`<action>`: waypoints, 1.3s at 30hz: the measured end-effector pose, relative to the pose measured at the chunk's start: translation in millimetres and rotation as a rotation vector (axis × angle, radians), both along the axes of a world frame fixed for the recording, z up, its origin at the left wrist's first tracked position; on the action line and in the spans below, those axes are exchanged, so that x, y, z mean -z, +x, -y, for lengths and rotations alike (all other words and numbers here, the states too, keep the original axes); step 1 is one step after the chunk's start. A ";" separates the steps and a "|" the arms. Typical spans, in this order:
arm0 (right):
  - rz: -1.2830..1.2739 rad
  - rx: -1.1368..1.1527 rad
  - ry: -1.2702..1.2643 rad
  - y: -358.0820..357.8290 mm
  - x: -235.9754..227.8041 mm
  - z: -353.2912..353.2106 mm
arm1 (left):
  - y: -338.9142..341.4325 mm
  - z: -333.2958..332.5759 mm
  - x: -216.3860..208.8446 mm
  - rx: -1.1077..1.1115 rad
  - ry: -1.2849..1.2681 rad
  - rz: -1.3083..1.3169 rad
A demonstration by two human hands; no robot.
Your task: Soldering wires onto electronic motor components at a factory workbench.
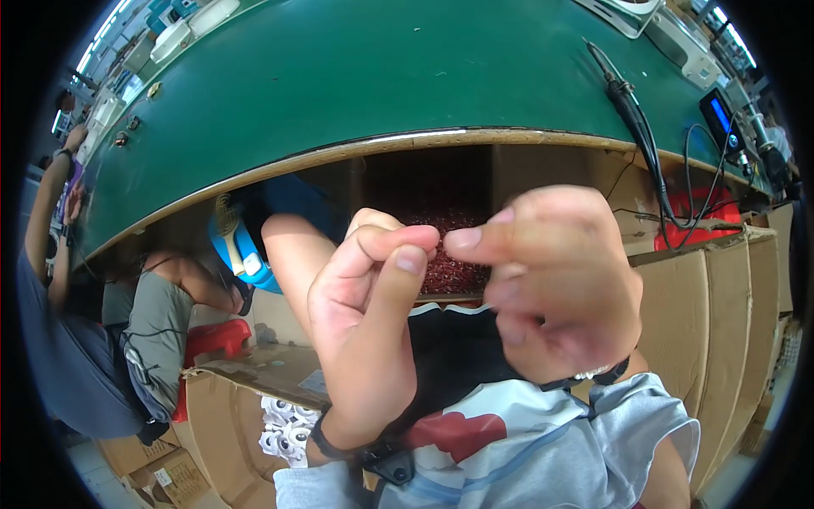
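Observation:
My left hand [365, 310] is raised over my lap, with thumb and index finger pressed together at the tips. Whatever the pinch holds, if anything, is too small to make out. Close beside it on the right, my right hand [568, 280] has its fingers curled and is partly smeared by motion. Its index fingertip almost meets the left fingertips, and any item in it is hidden. Behind and below the hands, a heap of small dark red pieces [454, 276] lies in a container under the bench edge.
Ahead stretches a green bench [356, 85] with a wooden edge. A soldering iron [623, 97] and a blue-screened device [721, 114] sit at its right. Cardboard boxes [678, 314] flank me; the left one holds white round parts [288, 428]. Another person [72, 348] sits at the left.

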State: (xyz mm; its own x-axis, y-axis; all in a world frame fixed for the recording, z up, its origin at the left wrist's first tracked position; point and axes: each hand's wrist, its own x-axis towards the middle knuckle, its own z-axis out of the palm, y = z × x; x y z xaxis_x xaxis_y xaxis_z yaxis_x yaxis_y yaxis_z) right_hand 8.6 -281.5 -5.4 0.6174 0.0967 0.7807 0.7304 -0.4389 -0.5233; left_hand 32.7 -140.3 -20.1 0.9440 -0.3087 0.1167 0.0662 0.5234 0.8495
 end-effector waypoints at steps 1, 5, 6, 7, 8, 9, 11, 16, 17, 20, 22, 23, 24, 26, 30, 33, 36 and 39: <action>0.086 0.094 -0.130 -1.8 2.7 -3.6 | -1.3 1.0 -3.3 0.013 -0.022 -0.014; 0.222 0.206 -0.349 0.7 9.5 -3.6 | -4.6 2.5 -8.3 0.011 -0.064 -0.022; 0.226 0.204 -0.348 -1.4 8.9 -2.5 | -5.3 2.5 -8.9 0.009 -0.064 -0.018; 0.174 0.196 -0.357 -5.5 7.5 -1.3 | -6.2 2.2 -9.6 0.010 -0.064 -0.021; 0.122 0.189 -0.366 -8.3 6.2 -0.1 | -7.0 1.9 -10.3 0.011 -0.064 -0.023; 0.125 0.188 -0.365 -9.1 4.9 0.9 | -7.9 1.4 -11.5 0.009 -0.064 -0.020; 0.118 0.218 -0.425 -11.2 3.0 4.8 | -9.1 2.9 -14.0 0.000 -0.011 0.014; 0.131 0.224 -0.447 -14.2 1.6 15.9 | -7.1 2.5 -16.8 0.057 0.008 0.061; 0.127 0.217 -0.420 -14.6 2.0 16.7 | -7.0 1.9 -16.4 0.082 -0.044 0.010; 0.136 0.240 -0.334 -11.5 1.7 13.4 | -7.7 1.0 -18.5 0.117 -0.087 -0.047; 0.138 0.255 -0.333 -10.0 3.6 13.4 | -6.6 0.8 -17.4 0.136 -0.111 -0.039; 0.136 0.266 -0.331 -9.1 4.2 13.5 | -5.9 1.0 -16.8 0.151 -0.135 -0.033; 0.137 0.271 -0.332 -8.3 3.2 12.7 | -5.7 1.6 -17.2 0.155 -0.135 -0.032; 0.230 0.276 -0.305 -6.1 1.7 10.4 | -6.2 2.3 -17.7 0.153 -0.133 -0.028; 0.244 0.272 -0.452 -8.5 2.8 11.6 | -7.9 3.1 -21.6 0.170 -0.110 -0.058; 0.298 0.275 -0.461 -7.0 4.7 11.9 | -8.5 3.9 -22.9 0.173 -0.101 -0.028; 0.301 0.303 -0.497 -9.7 2.0 8.5 | -9.6 3.3 -21.7 0.190 -0.133 -0.039; 0.306 0.309 -0.493 -11.0 1.3 10.3 | -11.7 4.4 -19.9 0.229 -0.191 -0.069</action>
